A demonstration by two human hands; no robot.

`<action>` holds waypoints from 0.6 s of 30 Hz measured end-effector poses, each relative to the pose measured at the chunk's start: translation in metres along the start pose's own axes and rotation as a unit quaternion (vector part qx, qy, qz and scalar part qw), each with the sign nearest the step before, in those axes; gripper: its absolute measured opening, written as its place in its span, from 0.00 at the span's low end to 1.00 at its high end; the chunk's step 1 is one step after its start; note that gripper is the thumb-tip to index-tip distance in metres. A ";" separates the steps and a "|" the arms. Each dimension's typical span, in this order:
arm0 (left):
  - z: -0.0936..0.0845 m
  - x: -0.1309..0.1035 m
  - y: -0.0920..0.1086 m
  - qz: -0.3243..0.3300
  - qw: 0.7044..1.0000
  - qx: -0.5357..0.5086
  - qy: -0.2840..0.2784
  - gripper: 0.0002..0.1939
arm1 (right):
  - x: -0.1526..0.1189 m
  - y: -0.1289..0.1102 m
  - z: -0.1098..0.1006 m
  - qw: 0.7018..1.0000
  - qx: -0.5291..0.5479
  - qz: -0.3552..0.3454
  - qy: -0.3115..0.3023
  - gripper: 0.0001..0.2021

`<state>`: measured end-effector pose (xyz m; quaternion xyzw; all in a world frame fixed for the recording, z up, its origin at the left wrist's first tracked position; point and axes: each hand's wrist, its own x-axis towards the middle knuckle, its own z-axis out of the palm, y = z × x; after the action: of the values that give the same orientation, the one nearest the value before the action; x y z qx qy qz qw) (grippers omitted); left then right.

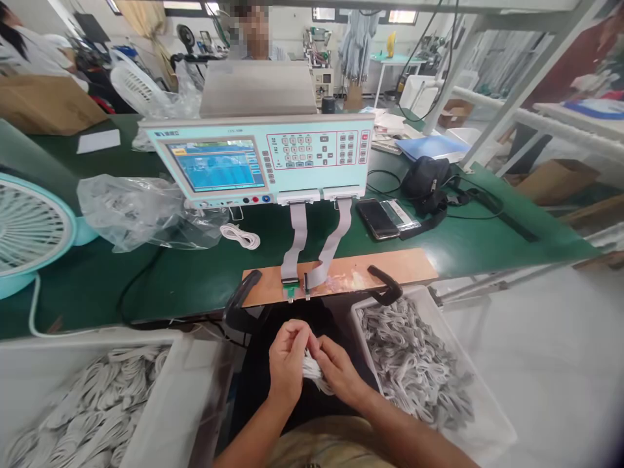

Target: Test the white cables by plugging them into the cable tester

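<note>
Over my lap, a coiled white cable (pixel 312 370) is held between both hands. My left hand (pixel 289 357) is closed on it, thumb and fingers pinched together near its upper end. From the other side my right hand (pixel 340 370) grips the same coil, its fingertips close to the left ones. The cable's ends are hidden by the fingers. Just beyond my hands, a green connector board (pixel 291 290) and a second small connector (pixel 307 286) sit at the edge of a wooden board (pixel 351 273). Grey ribbon cables (pixel 296 240) run from them up to a test instrument (pixel 316 153) with a lit screen.
A bin of coiled cables (pixel 414 357) stands at right, another bin (pixel 195 383) at left. Black clamps (pixel 385 285) hold the wooden board. On the green table (pixel 195 279) lie a cable coil (pixel 240 236), plastic bag (pixel 146 211), phone (pixel 377 219), black pouch (pixel 425 182) and fan (pixel 34 224).
</note>
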<state>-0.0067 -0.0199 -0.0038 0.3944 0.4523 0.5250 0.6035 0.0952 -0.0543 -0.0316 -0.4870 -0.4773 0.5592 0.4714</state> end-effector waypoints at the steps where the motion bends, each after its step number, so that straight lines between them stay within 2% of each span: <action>1: -0.005 0.000 -0.001 0.028 0.999 0.033 0.020 0.06 | 0.002 0.002 0.002 1.000 -0.005 -0.005 -0.005 0.13; 3: -0.015 -0.001 -0.003 0.051 0.993 0.103 0.031 0.04 | 0.003 0.004 0.002 0.999 -0.034 -0.024 -0.016 0.11; 5: -0.023 -0.003 -0.005 0.035 0.988 0.153 0.005 0.06 | 0.002 0.002 -0.003 0.994 -0.082 -0.064 -0.032 0.10; 8: -0.027 -0.007 -0.006 0.004 0.986 0.165 -0.037 0.13 | 0.001 -0.006 -0.009 0.978 -0.143 -0.132 -0.075 0.09; 10: -0.028 -0.008 -0.004 -0.011 0.988 0.151 -0.036 0.14 | 0.001 -0.011 -0.010 0.970 -0.155 -0.155 -0.102 0.09; 14: -0.026 -0.006 0.001 -0.028 0.988 0.152 -0.014 0.14 | 0.005 -0.016 -0.009 0.960 -0.186 -0.164 -0.133 0.07; 18: -0.026 0.000 0.001 -0.021 0.984 0.177 -0.029 0.13 | 0.012 -0.019 -0.006 0.947 -0.249 -0.148 -0.140 0.08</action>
<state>-0.0321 -0.0199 -0.0101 0.5000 0.5289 0.4121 0.5481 0.1017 -0.0395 -0.0139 -0.4297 -0.7294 0.4092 0.3405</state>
